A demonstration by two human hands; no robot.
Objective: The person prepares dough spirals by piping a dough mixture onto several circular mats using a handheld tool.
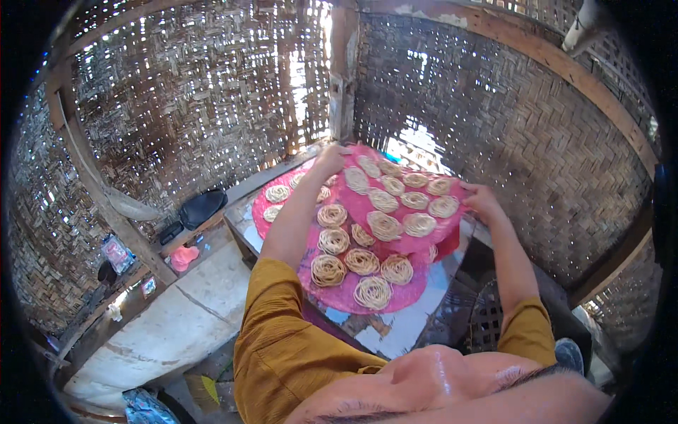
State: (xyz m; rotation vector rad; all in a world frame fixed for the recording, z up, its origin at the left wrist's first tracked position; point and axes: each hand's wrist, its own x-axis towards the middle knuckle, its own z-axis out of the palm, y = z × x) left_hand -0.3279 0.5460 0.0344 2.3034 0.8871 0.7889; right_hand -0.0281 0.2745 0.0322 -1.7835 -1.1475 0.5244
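Observation:
My left hand grips the far left rim of a round pink mesh sheet. My right hand pinches the same sheet at its right edge, and the sheet is held tilted above the table. Several pale coils of noodle-like strands lie across it. Below and to the left is a second pink round sheet, bearing more coils. A third pink sheet with coils shows partly behind my left forearm. The lower sheets rest on a table with a worn white-and-blue top.
Woven bamboo walls meet at a wooden post behind the table. On a ledge to the left sit a black pouch, a pink crumpled item and a small plastic packet. A dark perforated crate stands at the right.

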